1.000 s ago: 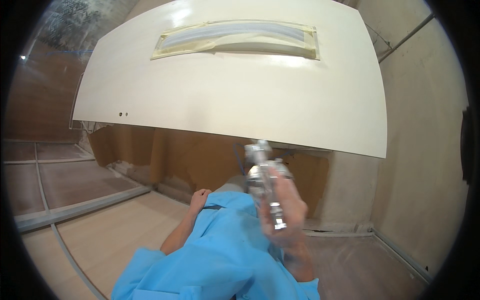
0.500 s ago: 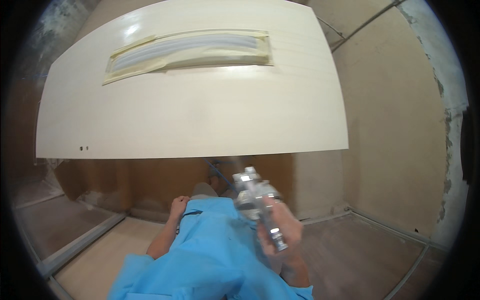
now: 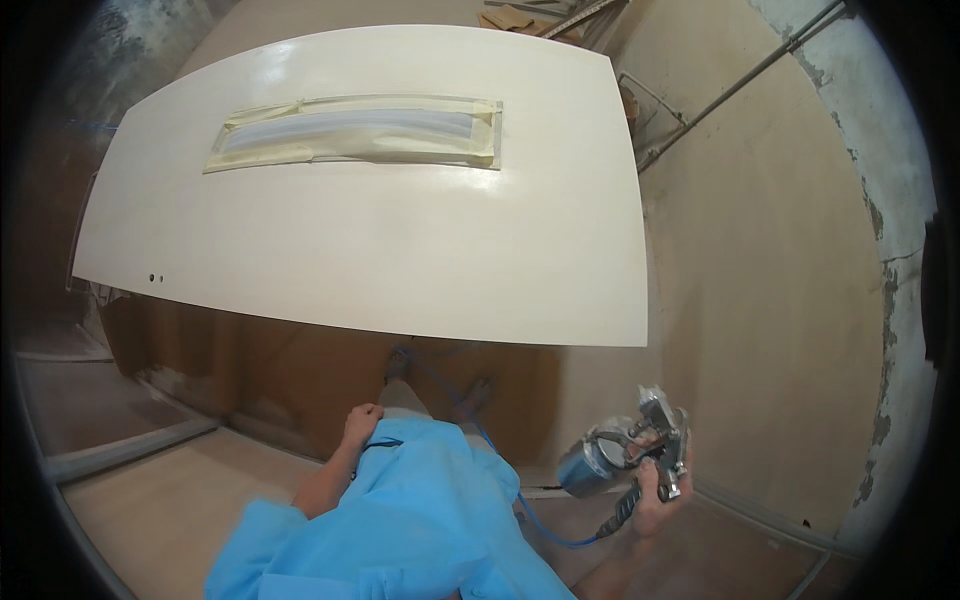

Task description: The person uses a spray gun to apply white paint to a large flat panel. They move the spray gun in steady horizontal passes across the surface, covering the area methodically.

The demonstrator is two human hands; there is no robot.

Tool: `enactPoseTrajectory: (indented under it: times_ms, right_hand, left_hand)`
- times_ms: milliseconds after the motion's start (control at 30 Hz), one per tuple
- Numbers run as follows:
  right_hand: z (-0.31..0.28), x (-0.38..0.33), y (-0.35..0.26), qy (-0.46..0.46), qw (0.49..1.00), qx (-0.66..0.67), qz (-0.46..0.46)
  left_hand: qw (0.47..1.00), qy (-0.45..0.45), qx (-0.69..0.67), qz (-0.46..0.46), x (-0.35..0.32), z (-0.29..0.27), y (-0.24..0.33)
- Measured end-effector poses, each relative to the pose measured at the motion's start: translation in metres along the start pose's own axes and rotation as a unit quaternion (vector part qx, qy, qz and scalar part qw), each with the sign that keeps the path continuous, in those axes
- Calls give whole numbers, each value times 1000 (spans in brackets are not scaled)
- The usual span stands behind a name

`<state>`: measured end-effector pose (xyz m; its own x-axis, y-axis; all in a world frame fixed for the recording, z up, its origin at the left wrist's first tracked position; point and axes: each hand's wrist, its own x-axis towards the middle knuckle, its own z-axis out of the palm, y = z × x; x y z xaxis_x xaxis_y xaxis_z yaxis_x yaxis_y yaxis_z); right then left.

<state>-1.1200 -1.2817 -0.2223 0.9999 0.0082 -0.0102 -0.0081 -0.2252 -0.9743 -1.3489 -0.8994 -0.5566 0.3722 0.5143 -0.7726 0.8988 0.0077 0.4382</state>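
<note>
My right hand (image 3: 652, 508) is wrapped round the handle of a metal spray gun (image 3: 662, 432), out to the right of my body. A blue-grey cup (image 3: 588, 470) is attached to the gun and tilts to the left. From the handle's base a blue air hose (image 3: 545, 533) curves back toward my legs. My left hand (image 3: 362, 420) rests curled at the waist, beside the blue shirt; whether anything is inside its fingers is hidden. Ahead lies a white door panel (image 3: 400, 240), with a long window (image 3: 345, 128) masked by film and yellowish tape, and small holes at its left end.
Brown covering (image 3: 270, 370) hangs or lies below the door's near edge. A beige wall (image 3: 780, 250) with a pipe (image 3: 740, 80) stands at the right. Dusty floor panels (image 3: 140, 480) with raised strips surround my feet. Cardboard pieces (image 3: 510, 18) lie beyond the door.
My right hand has swung the spray gun rightward and turned it, from before my body to past the door's right end. The view has shifted, showing more beyond the door. My left hand stays at the waist.
</note>
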Motion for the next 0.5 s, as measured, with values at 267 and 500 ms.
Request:
enactPoseTrajectory:
  times_ms: [267, 500]
  right_hand:
    - [53, 131, -35, -216, 976, 2, 13]
    - [108, 239, -67, -234, 972, 5, 9]
  left_hand:
    - [996, -1, -86, 27, -19, 56, 6]
    - [991, -10, -98, -88, -40, 96, -7]
